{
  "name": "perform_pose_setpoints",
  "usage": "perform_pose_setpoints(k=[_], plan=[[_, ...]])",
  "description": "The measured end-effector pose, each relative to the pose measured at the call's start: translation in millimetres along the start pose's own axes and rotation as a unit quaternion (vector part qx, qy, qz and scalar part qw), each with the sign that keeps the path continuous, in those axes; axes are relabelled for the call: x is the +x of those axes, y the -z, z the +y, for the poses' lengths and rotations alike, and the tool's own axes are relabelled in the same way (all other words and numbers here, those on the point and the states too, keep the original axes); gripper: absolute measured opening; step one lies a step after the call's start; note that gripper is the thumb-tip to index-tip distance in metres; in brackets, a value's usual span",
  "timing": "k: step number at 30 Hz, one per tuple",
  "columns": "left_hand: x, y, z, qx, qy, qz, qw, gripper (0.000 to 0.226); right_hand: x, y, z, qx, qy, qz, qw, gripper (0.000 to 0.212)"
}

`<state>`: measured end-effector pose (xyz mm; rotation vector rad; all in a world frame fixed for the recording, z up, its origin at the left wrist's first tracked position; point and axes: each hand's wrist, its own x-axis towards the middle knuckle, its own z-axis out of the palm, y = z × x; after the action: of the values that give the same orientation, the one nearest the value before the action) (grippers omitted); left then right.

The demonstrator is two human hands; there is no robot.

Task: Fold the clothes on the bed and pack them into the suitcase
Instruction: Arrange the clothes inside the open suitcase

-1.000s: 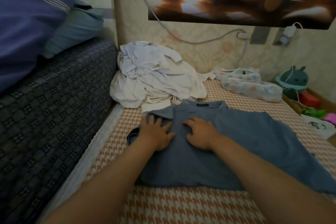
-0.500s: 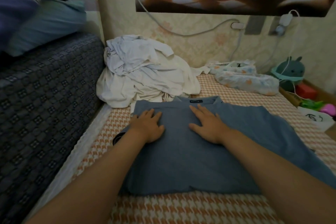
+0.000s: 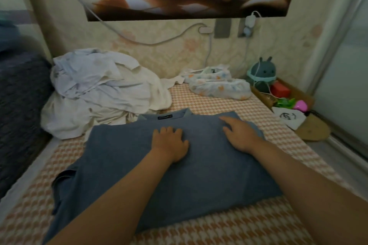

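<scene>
Blue T-shirt (image 3: 215, 169) lies flat on the orange-and-white checked bed sheet (image 3: 219, 103), collar and its dark label towards the wall. One sleeve opening shows at its left edge.

Left hand (image 3: 169, 143) rests palm-down on the upper middle of the shirt, with the fingers (image 3: 167, 130) straight and close together. Right hand (image 3: 241, 135) rests palm-down near the shirt's upper right edge, its fingers (image 3: 227, 120) spread and flat on the cloth. Neither hand pinches any fabric.

A heap of white clothes (image 3: 103, 91) sits unfolded just behind the shirt, touching its collar end on the left. A pale printed garment (image 3: 219, 86) lies farther back by the wall (print too blurred to identify). A grey-green plush toy (image 3: 262, 73) stands in the right corner.
</scene>
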<state>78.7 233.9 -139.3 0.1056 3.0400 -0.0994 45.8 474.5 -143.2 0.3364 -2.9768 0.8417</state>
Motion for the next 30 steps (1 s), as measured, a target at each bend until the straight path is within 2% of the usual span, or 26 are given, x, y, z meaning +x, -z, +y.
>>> perform_pose_setpoints(k=[2,3,5,7,9,10,11,12,14,15,16,18,20,21,23,25,29,30], plan=[[5.9,9.7,25.2,-0.029,-0.009,0.046,0.998,0.052,1.4,19.1,24.1,-0.046,0.006,0.120,0.992,0.041],[8.9,12.6,40.4,-0.055,-0.040,0.066,0.995,0.048,0.5,28.0,36.4,-0.088,-0.017,0.141,0.986,0.041],[11.3,16.0,75.3,-0.099,-0.130,0.106,0.981,0.047,-2.6,40.1,62.6,-0.183,-0.106,0.100,0.972,0.041],[6.5,14.7,110.3,-0.137,-0.199,0.094,0.966,0.057,-9.2,40.9,84.3,-0.220,-0.167,0.022,0.961,0.044],[-0.7,5.7,139.1,-0.162,-0.222,0.029,0.961,0.073,-9.5,37.1,99.1,-0.179,-0.143,0.015,0.973,0.035],[-3.4,-1.7,149.3,-0.165,-0.224,0.003,0.960,0.079,-8.7,37.6,101.3,-0.142,-0.115,0.037,0.982,0.021],[-5.6,-9.4,156.3,-0.160,-0.223,-0.011,0.962,0.081,-8.1,39.2,99.5,-0.082,-0.085,0.059,0.991,0.019],[-7.3,-16.2,160.4,-0.147,-0.221,-0.013,0.964,0.083,-7.3,41.9,95.6,-0.009,-0.076,0.088,0.993,0.029],[-7.7,-24.8,162.8,-0.134,-0.216,0.002,0.967,0.085,-8.1,52.3,92.5,0.095,-0.106,0.156,0.977,0.031],[-7.1,-25.8,162.7,-0.136,-0.215,0.011,0.967,0.086,-8.4,56.5,96.5,0.091,-0.125,0.181,0.971,0.026],[-7.5,-25.0,162.6,-0.138,-0.220,0.023,0.965,0.086,-9.9,58.4,103.1,0.039,-0.147,0.182,0.971,0.019],[-13.4,-20.5,166.0,-0.148,-0.247,0.094,0.953,0.076,-15.2,57.0,114.0,-0.069,-0.185,0.133,0.971,0.017],[-27.0,-11.2,176.7,-0.177,-0.311,0.184,0.915,0.052,-16.9,51.7,117.0,-0.116,-0.179,0.114,0.970,0.023],[-36.0,-7.0,183.5,-0.181,-0.345,0.185,0.902,0.048,-16.2,49.1,116.0,-0.111,-0.167,0.120,0.972,0.029],[-50.5,-5.3,194.7,-0.151,-0.380,0.147,0.900,0.056,-17.2,47.9,107.0,-0.094,-0.164,0.110,0.976,0.038],[-52.8,-9.5,198.3,-0.129,-0.369,0.137,0.910,0.053,-18.7,48.6,102.4,-0.083,-0.158,0.091,0.980,0.030],[-49.5,-1.0,190.0,-0.270,-0.322,0.131,0.898,0.015,-20.8,55.3,87.8,-0.030,-0.127,0.097,0.987,0.012],[-51.2,4.2,184.6,-0.305,-0.295,0.136,0.895,0.012,-20.4,59.5,80.3,-0.018,-0.133,0.100,0.986,0.017]])
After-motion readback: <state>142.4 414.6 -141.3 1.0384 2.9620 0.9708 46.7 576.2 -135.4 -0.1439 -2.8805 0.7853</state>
